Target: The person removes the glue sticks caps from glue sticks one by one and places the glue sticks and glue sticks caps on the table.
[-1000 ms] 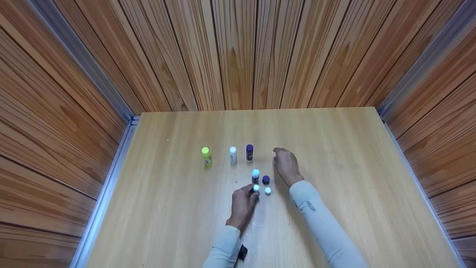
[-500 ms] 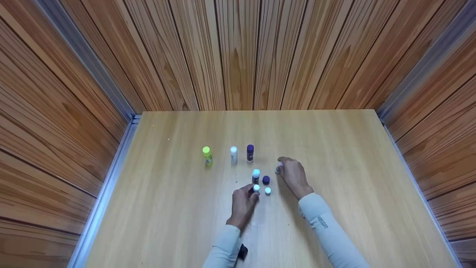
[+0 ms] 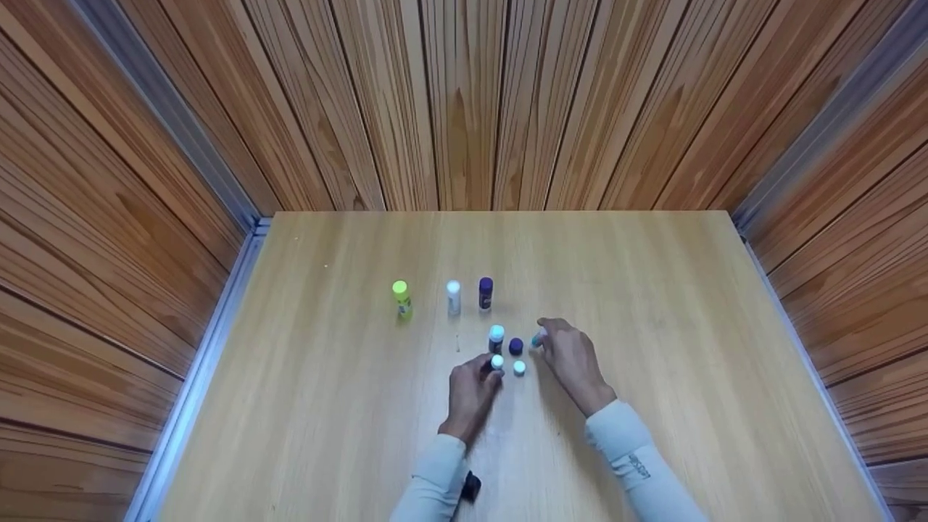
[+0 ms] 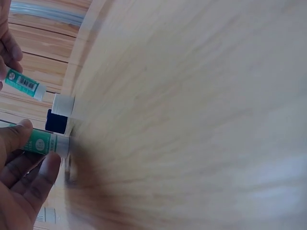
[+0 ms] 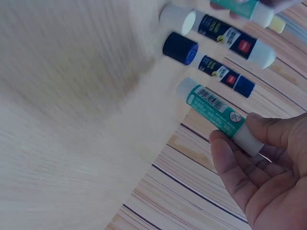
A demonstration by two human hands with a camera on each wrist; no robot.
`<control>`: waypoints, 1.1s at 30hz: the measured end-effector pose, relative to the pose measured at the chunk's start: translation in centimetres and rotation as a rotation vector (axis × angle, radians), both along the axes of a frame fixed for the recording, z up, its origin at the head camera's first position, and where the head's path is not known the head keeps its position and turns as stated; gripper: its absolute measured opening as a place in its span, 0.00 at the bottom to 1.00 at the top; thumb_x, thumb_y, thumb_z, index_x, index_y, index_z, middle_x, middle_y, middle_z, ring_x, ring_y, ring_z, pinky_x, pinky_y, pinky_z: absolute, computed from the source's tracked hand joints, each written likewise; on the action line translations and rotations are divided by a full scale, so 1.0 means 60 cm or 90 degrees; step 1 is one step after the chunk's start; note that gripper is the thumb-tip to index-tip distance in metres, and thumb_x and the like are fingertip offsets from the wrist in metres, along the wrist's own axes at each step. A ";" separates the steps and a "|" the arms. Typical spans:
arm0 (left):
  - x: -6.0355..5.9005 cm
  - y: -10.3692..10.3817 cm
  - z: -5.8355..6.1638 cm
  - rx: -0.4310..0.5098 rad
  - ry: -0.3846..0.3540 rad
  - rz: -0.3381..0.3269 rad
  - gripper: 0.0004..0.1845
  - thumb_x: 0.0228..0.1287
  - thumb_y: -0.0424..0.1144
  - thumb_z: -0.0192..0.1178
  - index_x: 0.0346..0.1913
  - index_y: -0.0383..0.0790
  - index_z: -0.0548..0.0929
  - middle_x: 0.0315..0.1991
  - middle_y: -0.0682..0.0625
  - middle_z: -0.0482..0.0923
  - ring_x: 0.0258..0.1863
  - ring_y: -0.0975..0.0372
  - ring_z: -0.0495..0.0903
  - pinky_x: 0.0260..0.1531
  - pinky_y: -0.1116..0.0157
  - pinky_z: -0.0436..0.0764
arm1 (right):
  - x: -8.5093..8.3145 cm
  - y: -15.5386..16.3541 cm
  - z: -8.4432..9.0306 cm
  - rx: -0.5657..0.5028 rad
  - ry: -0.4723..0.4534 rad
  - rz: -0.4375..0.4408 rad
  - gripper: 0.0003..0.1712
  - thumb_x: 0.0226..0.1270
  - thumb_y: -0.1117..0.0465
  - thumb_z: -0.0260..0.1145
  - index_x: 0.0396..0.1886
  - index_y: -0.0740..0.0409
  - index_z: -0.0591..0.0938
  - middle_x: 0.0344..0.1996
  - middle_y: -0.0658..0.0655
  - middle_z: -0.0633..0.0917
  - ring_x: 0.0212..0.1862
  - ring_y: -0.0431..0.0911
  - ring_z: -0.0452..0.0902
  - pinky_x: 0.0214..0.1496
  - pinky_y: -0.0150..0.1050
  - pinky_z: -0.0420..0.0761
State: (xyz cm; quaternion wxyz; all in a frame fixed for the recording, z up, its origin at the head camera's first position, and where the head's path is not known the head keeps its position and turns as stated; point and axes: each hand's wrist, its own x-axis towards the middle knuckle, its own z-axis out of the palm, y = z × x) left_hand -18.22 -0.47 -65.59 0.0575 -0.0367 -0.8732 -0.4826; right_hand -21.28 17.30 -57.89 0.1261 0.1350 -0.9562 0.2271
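On the desk [image 3: 326, 406] we see our left hand [image 3: 471, 395] gripping a green glue stick [image 4: 41, 142] upright at the near edge of the cluster, its white cap [image 3: 497, 360] pointing up. Just right stand 2 loose caps, 1 dark blue [image 3: 516, 346] and 1 white [image 3: 520, 367]. Our right hand [image 3: 573, 355] pinches a second green stick [image 5: 218, 114], its long axis tilted toward the cluster, beside the dark blue cap.

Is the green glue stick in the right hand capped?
Capped: the green glue stick in the right hand shows pale caps on both ends.
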 end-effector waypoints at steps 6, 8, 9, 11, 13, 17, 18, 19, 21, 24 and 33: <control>0.002 -0.001 0.001 0.005 -0.015 0.007 0.10 0.62 0.33 0.64 0.46 0.42 0.85 0.44 0.54 0.85 0.50 0.61 0.81 0.50 0.61 0.80 | 0.037 -0.005 -0.004 0.002 0.036 0.026 0.13 0.61 0.73 0.65 0.46 0.70 0.82 0.43 0.66 0.84 0.44 0.56 0.83 0.41 0.44 0.84; 0.002 -0.001 0.001 0.007 -0.015 0.006 0.10 0.62 0.34 0.64 0.46 0.42 0.85 0.44 0.54 0.85 0.50 0.61 0.81 0.50 0.62 0.80 | 0.048 -0.008 -0.004 0.002 0.042 0.030 0.12 0.62 0.73 0.64 0.46 0.70 0.82 0.42 0.66 0.84 0.44 0.56 0.83 0.41 0.43 0.84; 0.002 -0.001 0.001 0.008 -0.011 0.005 0.10 0.62 0.34 0.64 0.46 0.42 0.85 0.44 0.54 0.85 0.50 0.62 0.81 0.50 0.62 0.80 | 0.052 -0.009 -0.004 0.004 0.044 0.031 0.12 0.62 0.73 0.64 0.46 0.70 0.82 0.42 0.65 0.84 0.44 0.55 0.83 0.41 0.43 0.84; 0.002 -0.001 0.001 0.010 -0.001 0.005 0.10 0.62 0.34 0.64 0.46 0.41 0.85 0.44 0.53 0.85 0.49 0.61 0.82 0.49 0.62 0.80 | 0.061 -0.012 -0.005 0.003 0.047 0.035 0.12 0.63 0.72 0.65 0.46 0.69 0.82 0.42 0.65 0.85 0.43 0.55 0.84 0.41 0.42 0.84; 0.002 -0.001 0.001 0.006 0.014 0.008 0.10 0.61 0.33 0.65 0.46 0.42 0.86 0.44 0.53 0.85 0.49 0.61 0.82 0.49 0.62 0.80 | 0.068 -0.013 -0.006 0.001 0.054 0.039 0.12 0.62 0.72 0.65 0.46 0.69 0.82 0.41 0.64 0.85 0.42 0.54 0.84 0.40 0.41 0.84; 0.003 -0.001 0.001 -0.009 0.032 0.014 0.10 0.59 0.34 0.67 0.44 0.43 0.86 0.43 0.52 0.86 0.47 0.61 0.83 0.47 0.62 0.80 | 0.081 -0.015 -0.009 -0.011 0.058 0.050 0.14 0.60 0.72 0.68 0.46 0.68 0.82 0.41 0.64 0.85 0.40 0.52 0.84 0.39 0.39 0.84; 0.004 0.000 0.002 -0.010 0.028 0.013 0.10 0.59 0.34 0.67 0.45 0.42 0.86 0.43 0.52 0.86 0.48 0.61 0.83 0.48 0.62 0.80 | 0.084 -0.015 -0.010 -0.014 0.054 0.051 0.14 0.59 0.72 0.68 0.46 0.68 0.82 0.41 0.64 0.85 0.41 0.52 0.84 0.39 0.39 0.84; 0.004 0.000 0.002 -0.010 0.023 0.013 0.11 0.60 0.34 0.66 0.46 0.42 0.86 0.44 0.52 0.85 0.48 0.61 0.83 0.48 0.62 0.80 | 0.088 -0.016 -0.010 -0.019 0.047 0.051 0.14 0.60 0.72 0.68 0.46 0.68 0.82 0.41 0.63 0.85 0.42 0.52 0.84 0.40 0.39 0.84; 0.004 0.000 0.004 -0.011 0.013 0.010 0.12 0.60 0.35 0.66 0.47 0.42 0.85 0.45 0.51 0.85 0.49 0.60 0.82 0.49 0.62 0.80 | 0.094 -0.016 -0.012 -0.023 0.038 0.053 0.14 0.61 0.71 0.68 0.47 0.67 0.82 0.42 0.63 0.85 0.43 0.52 0.84 0.42 0.40 0.84; 0.005 -0.001 0.007 -0.011 0.004 0.012 0.13 0.61 0.35 0.66 0.49 0.41 0.84 0.46 0.51 0.85 0.50 0.60 0.82 0.50 0.62 0.79 | 0.101 -0.018 -0.015 -0.038 0.038 0.059 0.14 0.60 0.70 0.68 0.47 0.67 0.81 0.41 0.62 0.85 0.44 0.53 0.84 0.43 0.41 0.83; 0.020 0.000 0.022 -0.016 -0.041 0.048 0.19 0.61 0.37 0.65 0.56 0.40 0.81 0.50 0.48 0.83 0.51 0.58 0.81 0.50 0.60 0.79 | 0.116 -0.024 -0.024 -0.085 0.004 0.041 0.16 0.57 0.68 0.71 0.47 0.64 0.83 0.41 0.61 0.86 0.45 0.54 0.83 0.44 0.45 0.83</control>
